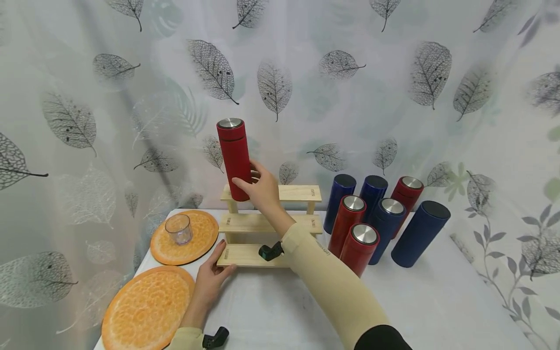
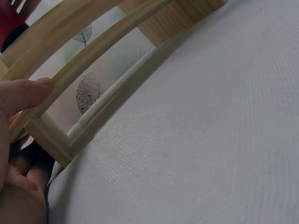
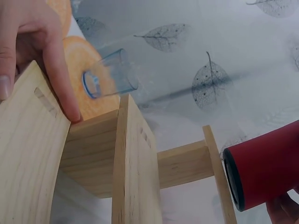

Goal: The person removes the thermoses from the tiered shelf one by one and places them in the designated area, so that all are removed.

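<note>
My right hand [image 1: 263,187] grips a red thermos bottle [image 1: 233,155] near its lower end and holds it up, tilted slightly, at the left end of a three-step wooden shelf's top board [image 1: 297,193]. In the right wrist view, the dark-rimmed base of the red bottle [image 3: 266,165] shows right beside the top board. My left hand [image 1: 210,282] holds the left end of the lowest board [image 1: 249,255]. The left wrist view has its thumb [image 2: 28,95] on the board and the other fingers [image 2: 32,170] below, partly hidden.
Several blue and red bottles [image 1: 387,223] with silver or dark lids stand to the right of the shelf. On the left lie two round orange placemats [image 1: 148,311], the farther one bearing a clear glass [image 1: 179,229]. A leaf-print curtain [image 1: 302,112] hangs behind the white table [image 1: 280,311].
</note>
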Motion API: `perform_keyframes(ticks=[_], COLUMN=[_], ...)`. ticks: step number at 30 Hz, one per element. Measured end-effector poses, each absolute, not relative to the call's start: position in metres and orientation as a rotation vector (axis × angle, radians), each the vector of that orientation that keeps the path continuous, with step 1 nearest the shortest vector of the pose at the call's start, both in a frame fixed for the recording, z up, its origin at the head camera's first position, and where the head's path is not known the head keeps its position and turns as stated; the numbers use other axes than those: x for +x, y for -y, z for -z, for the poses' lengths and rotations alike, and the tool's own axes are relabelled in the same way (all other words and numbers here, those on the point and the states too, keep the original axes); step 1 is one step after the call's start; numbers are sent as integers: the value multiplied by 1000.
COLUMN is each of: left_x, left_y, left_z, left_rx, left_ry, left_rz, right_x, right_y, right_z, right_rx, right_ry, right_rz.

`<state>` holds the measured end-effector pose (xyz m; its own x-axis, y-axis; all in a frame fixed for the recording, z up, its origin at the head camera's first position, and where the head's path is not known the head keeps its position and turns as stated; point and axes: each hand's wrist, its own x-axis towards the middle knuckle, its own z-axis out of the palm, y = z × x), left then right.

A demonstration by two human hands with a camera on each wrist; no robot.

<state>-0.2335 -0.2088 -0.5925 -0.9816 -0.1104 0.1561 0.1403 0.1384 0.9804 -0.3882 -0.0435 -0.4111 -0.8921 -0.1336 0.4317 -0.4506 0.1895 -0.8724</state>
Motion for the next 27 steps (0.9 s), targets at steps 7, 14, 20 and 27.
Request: perform_keyframes(ticks=[7,14,20,27], left_x=[-229,-234,-234,-231], left_y=[208,210,211,212], left_z=[593,593,592,591], left_rx=[-38,-61,-57,-45], left_ry=[2219,2227,2221,2263], left_rz=[1932,1890,1870,1894], right_x=[-366,-341,-326,-304], right_y=[29,11,-1,-17], right_z=[409,400,394,397], right_rx=[594,646,696,698], right_ry=[2170,2103,2055,2067], right_rz=[-1750,-1774,-1819,-1854])
